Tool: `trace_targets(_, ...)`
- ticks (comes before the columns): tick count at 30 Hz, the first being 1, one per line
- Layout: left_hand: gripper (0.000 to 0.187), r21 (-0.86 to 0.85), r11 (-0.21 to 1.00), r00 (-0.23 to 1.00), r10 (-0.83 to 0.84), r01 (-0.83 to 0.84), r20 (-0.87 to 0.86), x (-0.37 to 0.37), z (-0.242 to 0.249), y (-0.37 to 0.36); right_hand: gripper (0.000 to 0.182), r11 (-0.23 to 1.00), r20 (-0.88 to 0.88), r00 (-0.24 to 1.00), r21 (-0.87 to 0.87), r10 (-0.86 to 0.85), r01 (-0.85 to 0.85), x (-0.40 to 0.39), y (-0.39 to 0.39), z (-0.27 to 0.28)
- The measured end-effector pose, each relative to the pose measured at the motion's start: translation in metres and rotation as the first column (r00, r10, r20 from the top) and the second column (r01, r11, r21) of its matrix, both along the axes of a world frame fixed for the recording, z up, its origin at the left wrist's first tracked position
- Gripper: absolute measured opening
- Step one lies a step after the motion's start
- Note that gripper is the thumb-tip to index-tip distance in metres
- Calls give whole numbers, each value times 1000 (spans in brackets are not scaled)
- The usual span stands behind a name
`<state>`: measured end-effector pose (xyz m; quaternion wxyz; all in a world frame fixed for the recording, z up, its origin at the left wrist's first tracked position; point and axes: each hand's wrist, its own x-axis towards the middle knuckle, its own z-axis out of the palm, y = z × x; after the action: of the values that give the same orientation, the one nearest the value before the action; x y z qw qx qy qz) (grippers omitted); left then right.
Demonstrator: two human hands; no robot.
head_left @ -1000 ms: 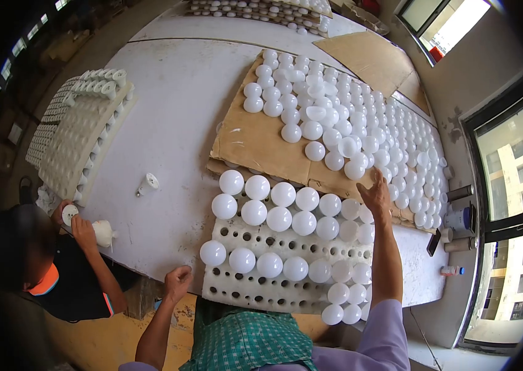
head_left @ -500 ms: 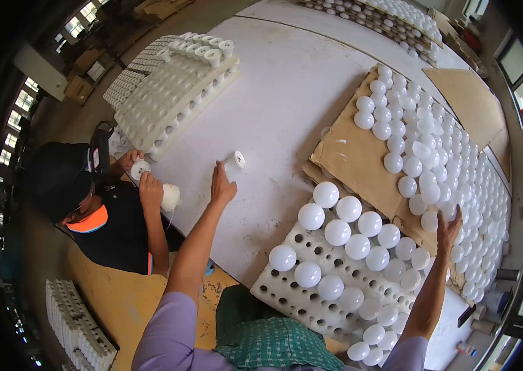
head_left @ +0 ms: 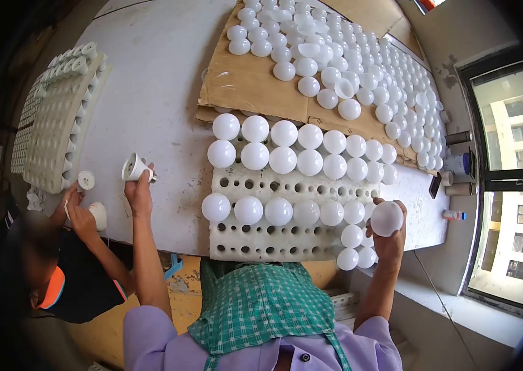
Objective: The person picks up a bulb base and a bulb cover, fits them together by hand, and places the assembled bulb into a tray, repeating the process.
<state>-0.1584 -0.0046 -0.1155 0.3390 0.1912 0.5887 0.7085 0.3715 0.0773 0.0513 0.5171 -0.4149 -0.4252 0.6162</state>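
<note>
You hold one white dome (head_left: 387, 217) and one lamp base (head_left: 133, 167); two foam trays (head_left: 255, 246) lie on the worktop (head_left: 156, 93).

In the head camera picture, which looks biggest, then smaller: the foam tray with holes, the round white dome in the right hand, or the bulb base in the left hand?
1. Foam tray with holes, by far.
2. White dome in the right hand.
3. Bulb base in the left hand; these two look close in size, so their order is unsure.

Matt white plastic dome (head_left: 387, 217), rough brown cardboard (head_left: 255, 86), smooth white tabletop (head_left: 162, 93).
</note>
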Motion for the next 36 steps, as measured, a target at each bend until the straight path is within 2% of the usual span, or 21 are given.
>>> trace_targets(1,43,177,984,985,-11,-20,175,45,46,-21,87,997,159,987,-75,10,2,-24,-25,3)
trace_targets(2,48,218,969,981,-144,113,130,59,46,-42,85,991,98,989,-78,114,-107,-28,-37,-6)
trace_targets(3,53,228,924,943,-327,306,61,73,50,-60,87,971,140,965,-121,222,-206,-40,-46,-6)
trace_targets(4,55,181,885,874,-457,429,166,95,62,-70,90,952,179,936,-105,304,-289,-48,-51,-18)
trace_targets(5,54,162,778,773,-625,606,112,113,62,-77,89,928,176,912,-117,371,-354,-61,-56,-21)
trace_targets(6,56,33,703,682,-700,711,213,131,93,-76,87,898,172,882,-127,438,-421,-74,-60,-23)
trace_targets(7,61,-63,572,575,-815,818,69,145,93,-74,87,888,164,873,-122,458,-443,-84,-64,-26)
trace_targets(8,66,-77,489,488,-872,869,-27,155,93,-71,88,867,176,850,-126,497,-481,-92,-69,-29)
trace_targets(9,64,-67,458,460,-887,887,29,163,97,-69,88,846,191,824,-130,533,-517,-99,-73,-31)
trace_targets(10,67,-45,427,425,-904,903,-39,170,93,-65,88,836,189,814,-127,549,-534,-105,-77,-31)
trace_targets(12,69,-117,355,357,-934,928,-5,172,101,-63,90,783,303,739,-43,602,-620,-112,-82,-30)
trace_targets(13,69,-116,365,366,-930,924,-10,171,101,-63,89,763,359,709,-17,608,-646,-112,-84,-31)
trace_targets(15,66,-204,286,280,-958,936,-59,170,103,-63,87,734,422,670,17,610,-679,-119,-85,-26)
trace_targets(17,64,-219,284,271,-959,933,-86,170,107,-64,85,704,486,634,51,602,-708,-123,-87,-23)
trace_targets(22,62,-260,260,236,-964,930,-120,168,107,-68,80,662,576,538,-7,615,-750,-128,-90,-17)
trace_targets(28,62,-346,271,226,-960,898,-166,165,118,-69,80,643,600,488,-59,634,-764,-133,-95,-12)
trace_targets(30,62,-423,199,157,-979,884,-131,164,122,-67,82,625,633,454,-61,627,-778,-135,-97,-12)
trace_targets(34,60,-398,210,178,-977,893,-116,165,117,-71,86,576,707,390,-30,590,-817,-140,-101,-11)
trace_targets(36,56,-454,167,124,-985,875,-124,165,119,-69,86,580,722,377,-40,580,-814,-140,-103,-12)
